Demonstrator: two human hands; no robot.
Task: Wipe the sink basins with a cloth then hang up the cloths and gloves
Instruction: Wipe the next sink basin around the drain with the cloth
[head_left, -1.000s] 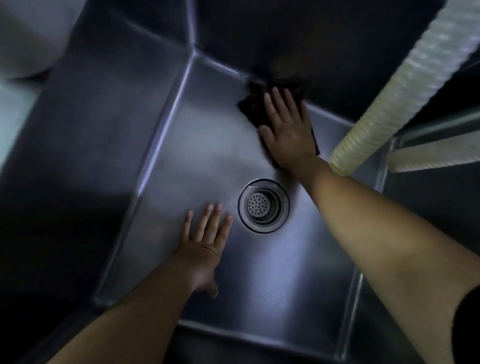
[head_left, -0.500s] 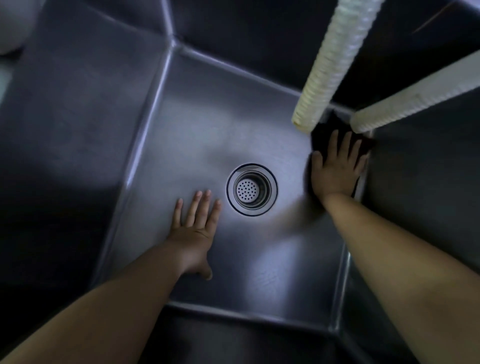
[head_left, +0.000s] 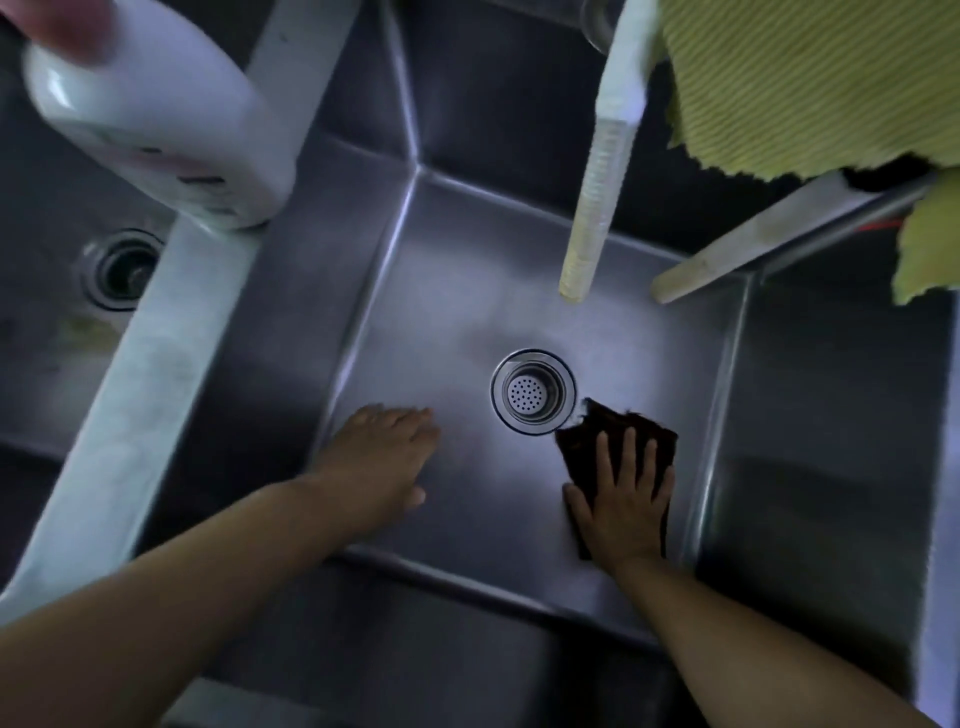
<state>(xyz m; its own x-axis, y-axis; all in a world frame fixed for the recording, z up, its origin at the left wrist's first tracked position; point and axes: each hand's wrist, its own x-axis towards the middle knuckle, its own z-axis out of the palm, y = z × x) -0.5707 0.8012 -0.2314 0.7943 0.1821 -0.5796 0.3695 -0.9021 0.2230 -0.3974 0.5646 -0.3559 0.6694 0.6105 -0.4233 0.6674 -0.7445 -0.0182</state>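
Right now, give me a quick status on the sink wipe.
Right hand flat, pressing dark cloth on basin floor beside drain. Left hand flat on floor, braced. Hose hangs overhead, clear.

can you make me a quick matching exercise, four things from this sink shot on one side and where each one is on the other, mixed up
Things:
1. dark cloth
2. bottle
3. green cloth
4. left hand

Places:
A. hanging at the upper right, above the basin
B. flat on the basin floor, left of the drain
C. standing on the divider between the two basins
D. under the right hand, beside the drain

Pairs: 1-D, 2-C, 3-A, 4-B
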